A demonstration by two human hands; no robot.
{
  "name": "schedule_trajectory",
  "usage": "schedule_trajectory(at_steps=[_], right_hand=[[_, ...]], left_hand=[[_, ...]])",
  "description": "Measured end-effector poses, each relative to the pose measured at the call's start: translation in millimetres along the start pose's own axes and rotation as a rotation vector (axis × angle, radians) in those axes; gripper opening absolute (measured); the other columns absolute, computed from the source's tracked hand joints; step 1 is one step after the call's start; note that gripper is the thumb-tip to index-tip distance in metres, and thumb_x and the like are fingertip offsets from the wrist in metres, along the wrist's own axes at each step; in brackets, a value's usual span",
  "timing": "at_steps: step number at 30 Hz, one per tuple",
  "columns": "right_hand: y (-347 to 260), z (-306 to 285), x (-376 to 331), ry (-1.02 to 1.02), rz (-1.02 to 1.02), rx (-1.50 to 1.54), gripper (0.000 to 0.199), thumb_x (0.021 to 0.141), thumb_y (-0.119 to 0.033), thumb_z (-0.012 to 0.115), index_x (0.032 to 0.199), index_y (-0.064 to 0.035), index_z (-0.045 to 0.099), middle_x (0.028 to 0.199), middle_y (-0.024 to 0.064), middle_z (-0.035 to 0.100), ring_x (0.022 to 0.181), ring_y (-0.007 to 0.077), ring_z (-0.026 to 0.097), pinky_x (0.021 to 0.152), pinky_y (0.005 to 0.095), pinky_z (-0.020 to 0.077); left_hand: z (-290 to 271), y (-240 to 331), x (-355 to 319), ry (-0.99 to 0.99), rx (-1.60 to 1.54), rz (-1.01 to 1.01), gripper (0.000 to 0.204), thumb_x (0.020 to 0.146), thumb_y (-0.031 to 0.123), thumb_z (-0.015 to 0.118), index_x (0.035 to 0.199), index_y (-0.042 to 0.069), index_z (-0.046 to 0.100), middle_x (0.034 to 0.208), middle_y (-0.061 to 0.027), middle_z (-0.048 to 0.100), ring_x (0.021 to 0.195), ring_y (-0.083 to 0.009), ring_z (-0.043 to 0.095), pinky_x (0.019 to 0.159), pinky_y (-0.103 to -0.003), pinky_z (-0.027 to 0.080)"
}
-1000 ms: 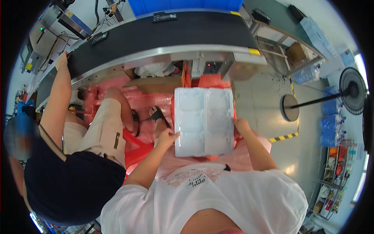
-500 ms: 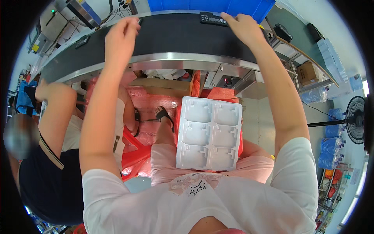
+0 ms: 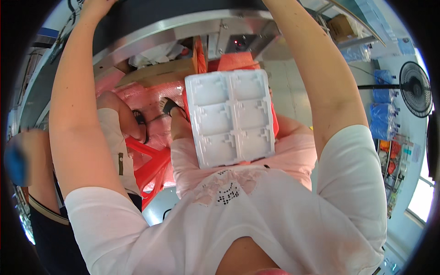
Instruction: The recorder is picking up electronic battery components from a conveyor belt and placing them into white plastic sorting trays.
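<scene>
My left hand point(image 3: 97, 6) reaches up to the far left, over the edge of the dark conveyor belt point(image 3: 183, 9). The top of the picture cuts off its fingers, so what they touch or hold is hidden. My right forearm point(image 3: 305, 46) stretches forward past the belt's metal edge, and the hand itself lies beyond the picture. On my lap rests a white plastic tray point(image 3: 233, 110) with several square compartments, all without contents. Neither hand is on it.
Beside me on the left sits a co-worker in a dark top point(image 3: 48, 229). Under the belt are a cardboard box point(image 3: 158, 73) and red plastic wrap point(image 3: 158, 160). A black fan point(image 3: 415, 87) stands at the right, near blue-wrapped bottles point(image 3: 384, 121).
The view has tilted, so the belt sits higher and its small black parts have left the picture. My left hand has moved left and up; my right hand has gone out of sight.
</scene>
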State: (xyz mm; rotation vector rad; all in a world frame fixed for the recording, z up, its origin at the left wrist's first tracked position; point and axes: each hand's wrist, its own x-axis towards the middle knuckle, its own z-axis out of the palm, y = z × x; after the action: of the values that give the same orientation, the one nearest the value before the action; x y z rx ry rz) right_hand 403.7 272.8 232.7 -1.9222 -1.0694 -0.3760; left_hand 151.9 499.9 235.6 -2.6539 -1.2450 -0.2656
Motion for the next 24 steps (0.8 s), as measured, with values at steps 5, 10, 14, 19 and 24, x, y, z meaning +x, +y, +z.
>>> schedule_trajectory(at_steps=[5,10,14,19,24], right_hand=[[-76.9,-92.7,-96.6,-0.409,0.188,0.522,0.033,0.078,-0.017,0.060,0.107,-0.0003,0.056,0.097,0.0148,0.055,0.087,0.0248,0.055,0.072,0.0324,0.0469],[-6.1,-102.5,-201.6,-0.969,0.198,0.591,0.037,0.078,0.000,0.059,0.113,-0.0110,0.057,0.081,0.0001,0.047,0.074,0.0075,0.049,0.061,0.0230,0.0438],[86.0,-69.0,-272.4,-0.928,0.620,0.540,0.041,0.077,0.003,0.058,0.114,-0.0141,0.056,0.077,-0.0016,0.045,0.071,0.0079,0.048,0.062,0.0233,0.0432],[108.5,-25.9,-285.7,-0.678,0.378,0.157,0.042,0.076,-0.002,0.059,0.116,-0.0129,0.054,0.083,0.0067,0.053,0.073,0.0203,0.054,0.068,0.0307,0.0454],[76.6,-16.0,-298.1,-0.546,0.060,-0.282,0.040,0.078,-0.013,0.059,0.117,-0.0103,0.053,0.104,0.0105,0.054,0.095,0.0262,0.054,0.077,0.0396,0.0450]], left_hand=[[-47.5,0.6,-71.6,0.084,-0.231,-0.010,0.051,0.089,0.031,0.051,0.116,-0.012,0.047,0.120,-0.0284,0.046,0.114,-0.0407,0.043,0.094,-0.048,0.040],[-59.2,32.0,-161.6,0.336,-0.943,-0.270,0.039,0.084,0.029,0.061,0.112,0.002,0.055,0.096,-0.0077,0.058,0.082,-0.0146,0.055,0.068,-0.026,0.045],[-45.7,108.9,-239.0,0.128,-1.468,-0.402,0.035,0.083,0.024,0.062,0.108,0.000,0.053,0.091,-0.0056,0.055,0.063,-0.0092,0.051,0.055,-0.022,0.043],[48.2,163.9,-298.9,-0.193,-1.583,-0.767,0.023,0.085,0.015,0.056,0.104,0.002,0.052,0.086,-0.0064,0.055,0.073,-0.0131,0.054,0.056,-0.026,0.046],[197.3,174.4,-312.7,-0.155,-1.242,-0.746,0.022,0.079,0.008,0.054,0.096,-0.006,0.055,0.090,-0.0215,0.060,0.083,-0.0332,0.059,0.077,-0.038,0.046]])
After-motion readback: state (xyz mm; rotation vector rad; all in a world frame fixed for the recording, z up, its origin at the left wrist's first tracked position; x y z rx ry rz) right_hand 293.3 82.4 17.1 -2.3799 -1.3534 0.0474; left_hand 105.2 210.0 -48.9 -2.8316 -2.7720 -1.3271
